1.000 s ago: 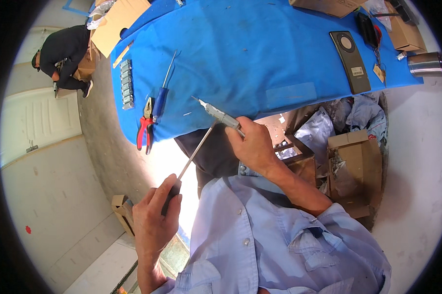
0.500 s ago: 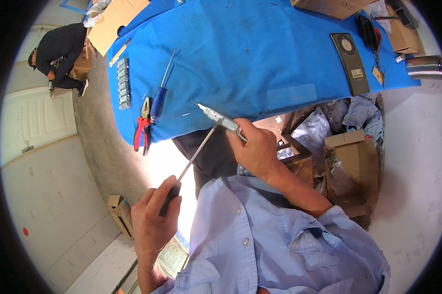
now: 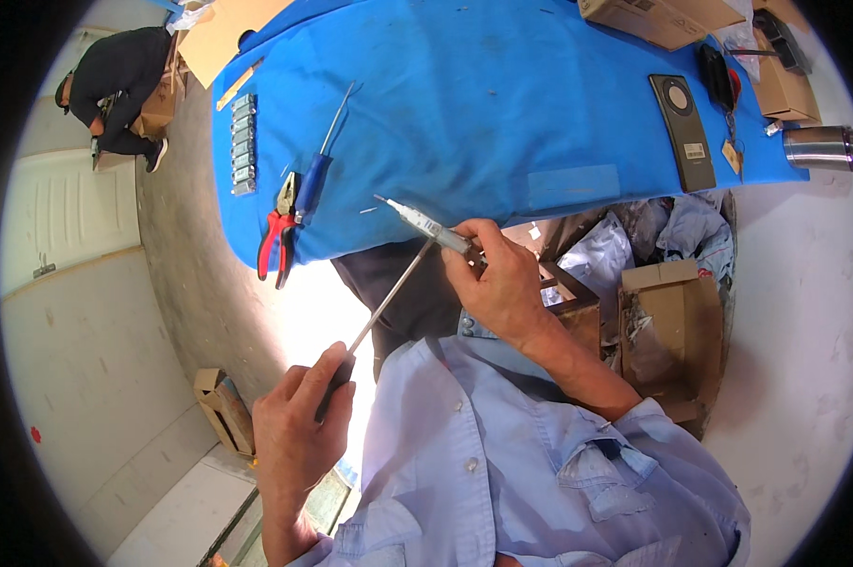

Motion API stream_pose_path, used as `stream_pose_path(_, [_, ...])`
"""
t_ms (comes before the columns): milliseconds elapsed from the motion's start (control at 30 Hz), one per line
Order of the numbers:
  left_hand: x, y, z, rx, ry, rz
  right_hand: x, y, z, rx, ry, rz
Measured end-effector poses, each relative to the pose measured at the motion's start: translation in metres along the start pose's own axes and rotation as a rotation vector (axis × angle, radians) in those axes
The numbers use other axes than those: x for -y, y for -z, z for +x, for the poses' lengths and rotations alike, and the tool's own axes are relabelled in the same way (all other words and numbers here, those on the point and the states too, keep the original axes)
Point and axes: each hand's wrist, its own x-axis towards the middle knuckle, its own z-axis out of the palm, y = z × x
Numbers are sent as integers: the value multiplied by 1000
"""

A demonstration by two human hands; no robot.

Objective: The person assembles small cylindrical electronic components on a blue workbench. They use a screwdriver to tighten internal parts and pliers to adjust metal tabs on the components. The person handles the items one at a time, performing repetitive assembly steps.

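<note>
Left hand (image 3: 299,416) of mine is closed around the handle of a dark-handled screwdriver (image 3: 393,295). My right hand (image 3: 500,288) grips the rear of a grey-white part (image 3: 422,223), which points forward and left, its thin tip over the cloth near the table's front edge. The screwdriver tip meets the part's near side, beside my right fingers; whether it is seated in anything I cannot tell. My right hand covers the part's back end.

Surroundings, largest first: a table under blue cloth (image 3: 445,104) spans the area ahead of me. Beyond its left end a co-worker (image 3: 119,80) in dark clothes bends forward. Below the table, to my right, stands an open carton (image 3: 653,276); a cardboard box (image 3: 653,19) sits at the far edge. At the right end I record a steel cup (image 3: 818,149) and, inward of it, a phone (image 3: 686,142).

Left of the part, apart from it, a blue-handled screwdriver (image 3: 313,184) and red-handled pliers (image 3: 277,231) occupy the cloth, with a row of metal blocks (image 3: 244,146) beyond. Smallest: a pale sliver (image 3: 368,211), just beside the part's tip.
</note>
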Motion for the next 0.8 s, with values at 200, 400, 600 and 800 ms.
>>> stream_pose_path(200, [-12, 13, 13, 62, 17, 53, 2, 1, 1, 104, -57, -53])
stream_pose_path(400, [-14, 24, 26, 50, -148, 138, 0, -3, 3, 129, 12, -110])
stream_pose_path(600, [-25, 42, 39, 132, -184, 254, -4, -9, 3, 95, 81, -171])
stream_pose_path(800, [-34, 49, 47, 170, -216, 332, -1, -14, 4, 55, 159, -229])
